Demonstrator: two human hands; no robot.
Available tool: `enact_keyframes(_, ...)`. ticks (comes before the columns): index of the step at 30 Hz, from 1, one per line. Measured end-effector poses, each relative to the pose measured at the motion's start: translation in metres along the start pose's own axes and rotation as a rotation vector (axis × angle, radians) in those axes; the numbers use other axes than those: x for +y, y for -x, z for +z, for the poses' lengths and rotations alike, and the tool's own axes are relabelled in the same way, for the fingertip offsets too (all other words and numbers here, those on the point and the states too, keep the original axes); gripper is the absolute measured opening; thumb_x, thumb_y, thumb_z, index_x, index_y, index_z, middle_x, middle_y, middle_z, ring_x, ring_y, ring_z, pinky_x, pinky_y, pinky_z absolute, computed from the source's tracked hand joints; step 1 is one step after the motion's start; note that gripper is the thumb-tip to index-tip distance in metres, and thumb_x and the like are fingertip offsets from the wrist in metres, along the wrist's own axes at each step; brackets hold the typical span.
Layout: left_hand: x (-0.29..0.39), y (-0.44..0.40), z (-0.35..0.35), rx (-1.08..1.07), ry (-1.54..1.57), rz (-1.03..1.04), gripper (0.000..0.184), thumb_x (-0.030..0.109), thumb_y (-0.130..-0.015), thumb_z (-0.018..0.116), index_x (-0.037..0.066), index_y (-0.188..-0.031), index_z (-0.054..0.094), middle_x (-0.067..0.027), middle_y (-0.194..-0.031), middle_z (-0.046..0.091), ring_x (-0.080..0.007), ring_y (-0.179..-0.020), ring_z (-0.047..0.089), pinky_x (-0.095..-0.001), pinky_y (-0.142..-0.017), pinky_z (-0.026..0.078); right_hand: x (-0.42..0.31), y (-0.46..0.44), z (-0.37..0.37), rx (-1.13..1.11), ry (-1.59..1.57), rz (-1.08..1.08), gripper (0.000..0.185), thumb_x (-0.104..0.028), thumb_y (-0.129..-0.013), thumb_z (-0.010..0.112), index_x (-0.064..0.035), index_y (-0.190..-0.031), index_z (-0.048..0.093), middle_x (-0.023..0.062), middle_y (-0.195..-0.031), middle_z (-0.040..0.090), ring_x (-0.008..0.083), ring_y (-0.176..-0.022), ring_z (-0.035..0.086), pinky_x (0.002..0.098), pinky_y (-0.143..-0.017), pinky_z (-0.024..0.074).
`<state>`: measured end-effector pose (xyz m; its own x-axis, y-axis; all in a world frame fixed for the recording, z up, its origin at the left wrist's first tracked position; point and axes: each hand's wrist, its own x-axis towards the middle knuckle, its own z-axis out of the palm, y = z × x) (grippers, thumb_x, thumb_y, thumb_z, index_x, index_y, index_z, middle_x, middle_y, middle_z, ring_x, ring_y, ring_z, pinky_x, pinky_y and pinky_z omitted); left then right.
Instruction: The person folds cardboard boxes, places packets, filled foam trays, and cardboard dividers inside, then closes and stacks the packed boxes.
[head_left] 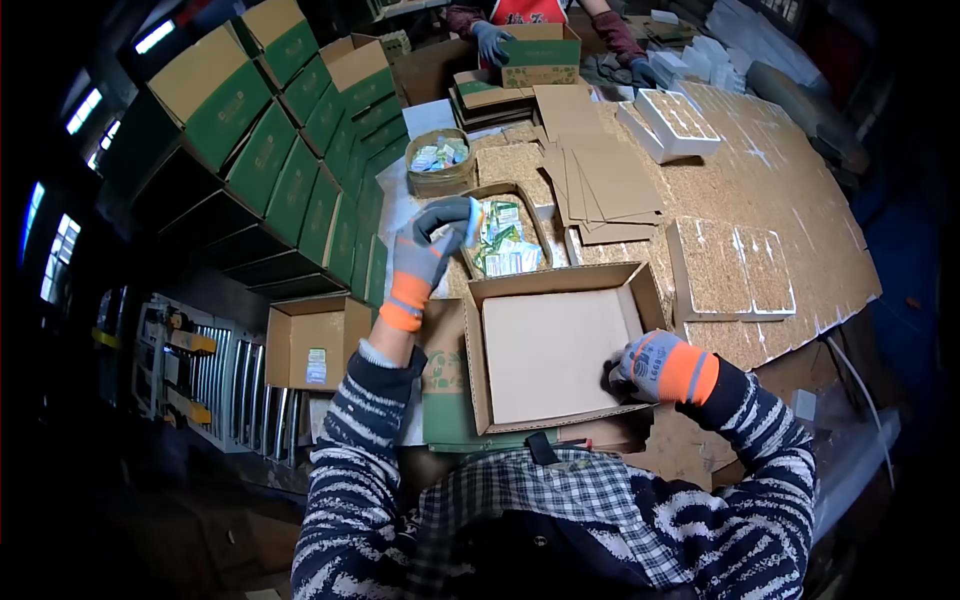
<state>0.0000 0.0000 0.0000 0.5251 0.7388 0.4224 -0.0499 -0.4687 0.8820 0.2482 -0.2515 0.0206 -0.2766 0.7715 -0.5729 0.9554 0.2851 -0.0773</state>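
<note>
An open cardboard box [478,370] sits in front of me, a flat pale cardboard sheet [555,355] covering its bottom. My right hand [655,368], in a grey and orange glove, is closed on the box's near right corner; its fingertips are partly hidden. Raised beyond the box's far left corner, my left hand [432,250] is curled in a pinch. A thin white and light-blue edge of a small packet [474,218] shows at its fingertips. Beside that hand is a cut-down carton of green and white packets [508,240].
Stacked green boxes [270,160] rise at left above a roller conveyor [245,385], where an open box [320,335] holds one packet. Another packet tub [440,160], cardboard sheets [600,185] and white-edged blocks [735,270] cover the table. A co-worker's gloved hand [492,45] touches a green box.
</note>
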Motion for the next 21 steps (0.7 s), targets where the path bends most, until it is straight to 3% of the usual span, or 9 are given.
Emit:
enact_keyframes(3, 0.07, 0.058, 0.031, -0.473, -0.621, 0.387, 0.029, 0.023, -0.074, 0.073, 0.016, -0.103, 0.071, -0.0032, -0.104, 0.069, -0.0209, -0.107, 0.061, -0.0473, -0.111, 0.032, -0.009, 0.022, 0.003, -0.134, 0.0, -0.079, 0.034, -0.011, -0.082, 0.062, -0.0162, -0.116, 0.067, 0.0035, -0.124, 0.064, 0.0288, -0.102, 0.063, 0.0369, -0.09, 0.051)
enact_keyframes(5, 0.081, 0.075, 0.057, -1.107, -1.098, 0.169, 0.031, 0.027, -0.077, 0.07, 0.019, -0.106, 0.07, 0.0006, -0.106, 0.068, -0.0196, -0.111, 0.059, -0.0475, -0.114, 0.027, 0.0, 0.036, -0.008, 0.315, -0.469, -0.332, 0.038, -0.008, -0.083, 0.06, -0.0095, -0.12, 0.064, 0.0152, -0.112, 0.067, 0.0279, -0.105, 0.064, 0.0389, -0.088, 0.052)
enact_keyframes(7, 0.064, 0.085, 0.049, -1.047, -1.102, 0.174, 0.034, 0.027, -0.079, 0.068, 0.018, -0.112, 0.067, -0.0014, -0.112, 0.067, -0.0213, -0.117, 0.056, -0.0481, -0.116, 0.022, 0.007, 0.051, -0.012, 0.646, -0.898, -0.236, 0.044, -0.004, -0.083, 0.055, -0.0074, -0.127, 0.059, 0.014, -0.123, 0.063, 0.0259, -0.116, 0.059, 0.0374, -0.098, 0.0464)
enact_keyframes(9, 0.067, 0.092, 0.028, -0.294, -0.642, 0.314, 0.032, 0.022, -0.082, 0.065, 0.016, -0.114, 0.067, -0.005, -0.116, 0.066, -0.0234, -0.116, 0.056, -0.05, -0.115, 0.024, 0.028, 0.054, 0.001, 1.056, -1.138, -0.083, 0.055, -0.004, -0.083, 0.053, -0.006, -0.138, 0.05, 0.0121, -0.136, 0.054, 0.0233, -0.128, 0.05, 0.0369, -0.108, 0.0365)
enact_keyframes(10, 0.072, 0.094, 0.012, -0.198, -0.554, 0.27, 0.031, 0.019, -0.087, 0.06, 0.012, -0.117, 0.066, -0.0098, -0.12, 0.064, -0.0275, -0.115, 0.057, -0.0455, -0.114, 0.027, 0.042, 0.051, 0.014, 1.138, -1.269, -0.109, 0.065, -0.004, -0.084, 0.055, -0.0043, -0.146, 0.038, 0.0113, -0.145, 0.047, 0.0224, -0.134, 0.043, 0.0352, -0.112, 0.0301)
enact_keyframes(13, 0.027, 0.135, -0.002, 0.029, 0.092, -0.242, 0.042, 0.013, -0.093, 0.056, 0.003, -0.134, 0.052, -0.0167, -0.133, 0.056, -0.0292, -0.124, 0.052, -0.0347, -0.107, 0.036, 0.068, 0.013, 0.067, 0.937, -1.487, -0.139, 0.068, -0.014, -0.089, 0.061, -0.0016, -0.149, 0.03, 0.0124, -0.149, 0.04, 0.0228, -0.137, 0.039, 0.0355, -0.112, 0.0301)
enact_keyframes(15, -0.002, 0.165, 0.016, -0.089, 0.11, -0.541, 0.05, 0.02, -0.096, 0.057, 0.001, -0.14, 0.043, -0.0169, -0.142, 0.047, -0.0251, -0.131, 0.044, -0.035, -0.108, 0.035, 0.073, -0.02, 0.102, 0.68, -1.488, -0.027, 0.071, -0.019, -0.088, 0.069, -0.0006, -0.147, 0.034, 0.0117, -0.142, 0.048, 0.018, -0.129, 0.044, 0.0284, -0.107, 0.0342)
enact_keyframes(17, 0.01, 0.174, 0.037, -0.057, 0.207, -0.715, 0.077, 0.04, -0.092, 0.063, -0.003, -0.147, 0.03, -0.0204, -0.15, 0.035, -0.0279, -0.138, 0.036, -0.0343, -0.113, 0.028, 0.035, -0.037, 0.093, 0.515, -1.427, 0.096, 0.07, -0.022, -0.084, 0.073, -0.0003, -0.142, 0.04, 0.0094, -0.132, 0.054, 0.0162, -0.119, 0.049, 0.0266, -0.102, 0.0386)
enact_keyframes(21, 0.003, 0.17, 0.047, -0.034, 0.285, -0.792, 0.095, 0.043, -0.084, 0.074, -0.003, -0.149, 0.021, -0.0239, -0.151, 0.03, -0.0283, -0.14, 0.032, -0.035, -0.113, 0.029, 0.024, -0.046, 0.098, 0.607, -1.268, 0.069, 0.07, -0.024, -0.083, 0.075, -0.001, -0.14, 0.042, 0.0079, -0.122, 0.059, 0.0163, -0.108, 0.054, 0.0288, -0.094, 0.0445)
